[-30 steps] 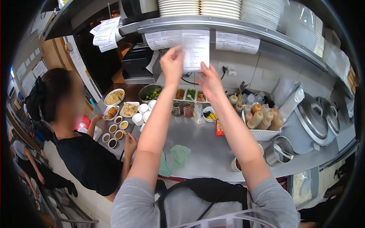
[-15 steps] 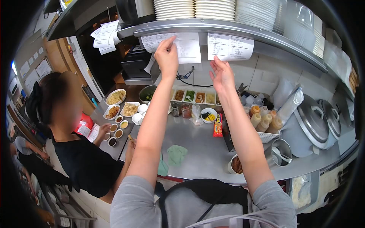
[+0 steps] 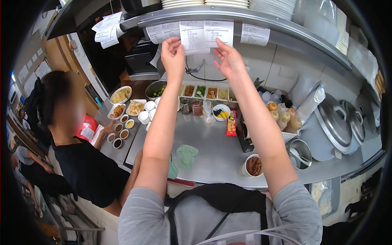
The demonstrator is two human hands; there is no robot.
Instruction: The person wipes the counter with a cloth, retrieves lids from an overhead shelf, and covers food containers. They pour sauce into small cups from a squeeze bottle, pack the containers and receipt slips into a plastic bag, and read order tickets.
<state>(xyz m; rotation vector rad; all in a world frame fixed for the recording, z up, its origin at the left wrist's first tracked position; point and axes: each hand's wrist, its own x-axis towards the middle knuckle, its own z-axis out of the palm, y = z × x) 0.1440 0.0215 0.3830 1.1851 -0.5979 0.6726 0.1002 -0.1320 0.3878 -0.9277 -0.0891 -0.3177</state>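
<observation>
Printed paper receipts [image 3: 206, 34] hang in a row from the metal rail of the overhead shelf. My left hand [image 3: 173, 59] is raised to the left part of the row, fingers curled in toward the thumb at the lower edge of a receipt; the pinch itself is partly hidden. My right hand [image 3: 230, 61] is open, palm partly showing and fingers apart. One of its fingertips touches the lower right of the middle receipts. A separate receipt [image 3: 255, 34] hangs to the right, away from both hands.
Below is a steel counter [image 3: 204, 159] with a green cloth [image 3: 187, 156], a food cup [image 3: 253, 165] and a red packet [image 3: 231, 123]. Topping trays [image 3: 200, 92] line the back. Squeeze bottles [image 3: 283, 116] and lidded pots [image 3: 335, 122] stand right. A co-worker [image 3: 85, 163] stands left beside sauce cups [image 3: 119, 128].
My right hand has moved left with a receipt, which now hangs beside the middle ones. One receipt stays at the right. My left hand has shifted slightly down and left. The view has shifted a little.
</observation>
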